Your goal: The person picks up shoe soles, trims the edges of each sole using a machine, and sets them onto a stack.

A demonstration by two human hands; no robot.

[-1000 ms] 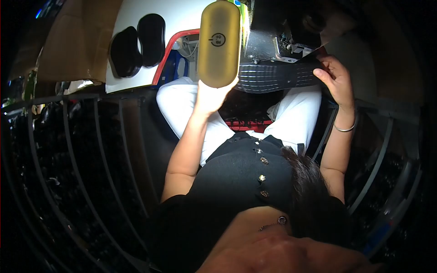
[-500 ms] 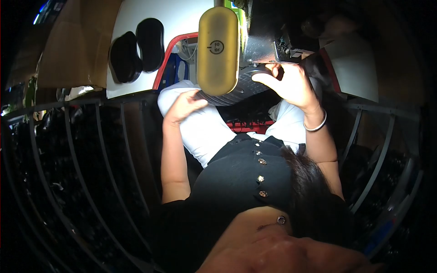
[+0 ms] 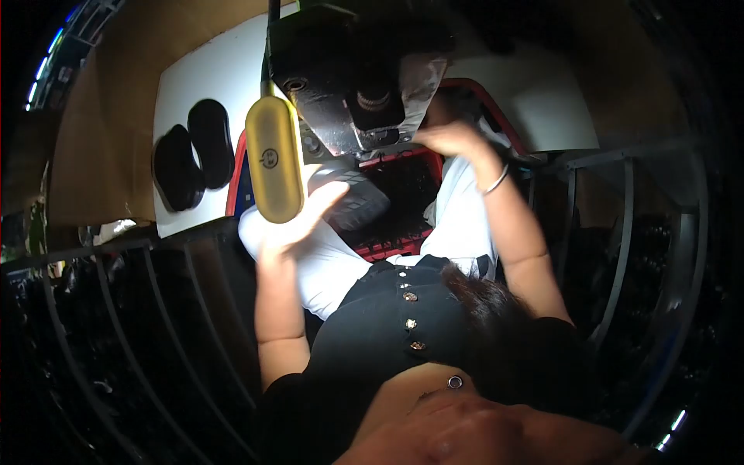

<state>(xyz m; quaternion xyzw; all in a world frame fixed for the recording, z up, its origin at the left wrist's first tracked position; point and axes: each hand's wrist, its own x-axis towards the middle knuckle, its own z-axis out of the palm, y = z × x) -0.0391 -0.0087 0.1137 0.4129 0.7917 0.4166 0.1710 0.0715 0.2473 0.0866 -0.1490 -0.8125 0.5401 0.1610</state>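
Observation:
A dark grey shoe sole [image 3: 358, 200] with a patterned tread is tilted over my lap, below the machine head. My left hand [image 3: 306, 215] grips its left end, with the thumb toward me; a yellow oblong unit hides part of the fingers. My right hand [image 3: 453, 141] is away from the sole, just right of the black machine head [image 3: 380, 101]. It is smeared by motion and its fingertips are partly lost in shadow, so whether it holds anything cannot be made out.
Two black soles [image 3: 211, 143] lie on the white tabletop [image 3: 244, 66] at left. The yellow oblong unit [image 3: 275, 159] with a power symbol hangs before the machine. Below is a red-rimmed bin [image 3: 395, 249] with dark scraps. Metal rails [image 3: 572, 209] flank both sides.
My right hand has let go of the sole and moved away from it. The sole has tilted and stays with my left hand. The whole view has shifted, bringing the machine head nearer the middle.

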